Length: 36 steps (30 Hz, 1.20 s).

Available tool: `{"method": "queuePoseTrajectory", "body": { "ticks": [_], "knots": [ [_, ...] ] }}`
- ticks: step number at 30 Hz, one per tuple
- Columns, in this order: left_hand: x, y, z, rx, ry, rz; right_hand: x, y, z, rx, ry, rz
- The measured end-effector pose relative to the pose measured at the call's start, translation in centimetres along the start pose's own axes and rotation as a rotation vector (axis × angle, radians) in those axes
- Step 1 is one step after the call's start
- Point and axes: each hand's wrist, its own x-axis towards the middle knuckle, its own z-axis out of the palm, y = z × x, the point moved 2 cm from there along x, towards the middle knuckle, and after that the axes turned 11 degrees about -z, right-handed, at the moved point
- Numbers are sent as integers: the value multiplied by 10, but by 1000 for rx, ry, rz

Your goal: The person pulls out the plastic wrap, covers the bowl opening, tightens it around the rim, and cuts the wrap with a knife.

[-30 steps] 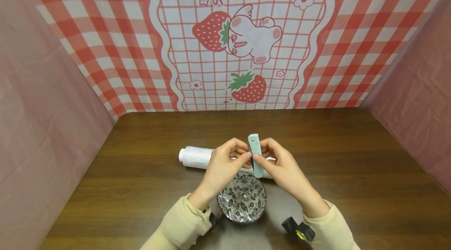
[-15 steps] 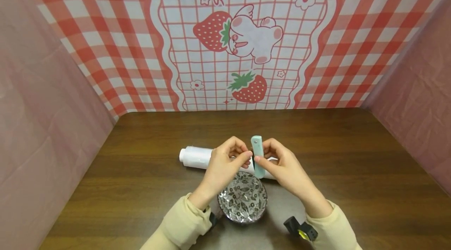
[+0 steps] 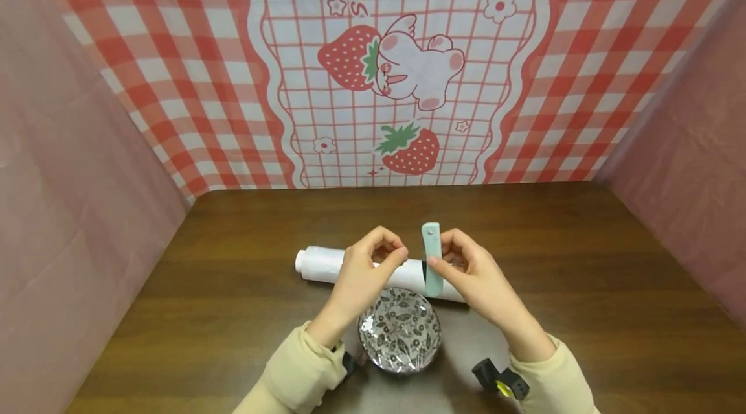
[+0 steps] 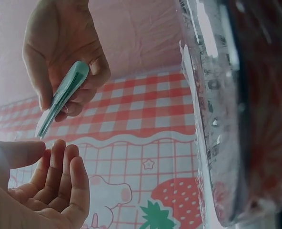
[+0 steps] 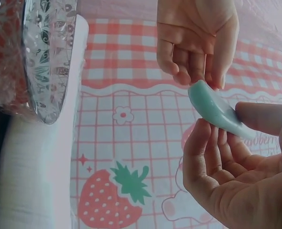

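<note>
My right hand (image 3: 479,279) grips a mint-green folding knife (image 3: 432,252) between thumb and fingers, its handle upright and a rivet at the top end. In the left wrist view the folded knife (image 4: 65,95) shows a dark slot along its edge. My left hand (image 3: 362,275) is just left of the knife, apart from it, with loosely bent fingers, thumb near the fingertips and nothing visible between them. Below the hands stands a bowl (image 3: 399,333) with a dark floral pattern, covered in clear plastic film. Behind it lies a white roll of cling film (image 3: 323,265), partly hidden by both hands.
Everything rests on a dark wooden table (image 3: 233,226). A red-and-white strawberry cloth (image 3: 408,77) hangs at the back, with pink cloth (image 3: 76,142) at either side. A black wrist camera (image 3: 500,380) sits by the right sleeve.
The left fingers have come away from the knife and drawn a little to the left. My right hand, still gripping the knife, has shifted slightly right.
</note>
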Motion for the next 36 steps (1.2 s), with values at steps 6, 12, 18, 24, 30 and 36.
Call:
{"method": "queuePoseTrajectory", "body": {
  "ticks": [6, 12, 18, 24, 30, 36],
  "knots": [
    [1, -2, -2, -14, -11, -5, -6, 6, -5, -14, -5, 35],
    [1, -2, -4, -12, 2, -4, -15, 14, -14, -26, -30, 65],
    [0, -6, -7, 8, 16, -14, -21, 20, -23, -45, -34, 59],
    [2, -8, -9, -7, 27, -16, -29, 28, -28, -62, -47, 70],
    [3, -8, -9, -6, 29, -18, -35, 36, -33, -82, -69, 77],
    [5, -10, -13, -8, 35, -34, -40, 40, -36, -114, -105, 66]
  ]
}}
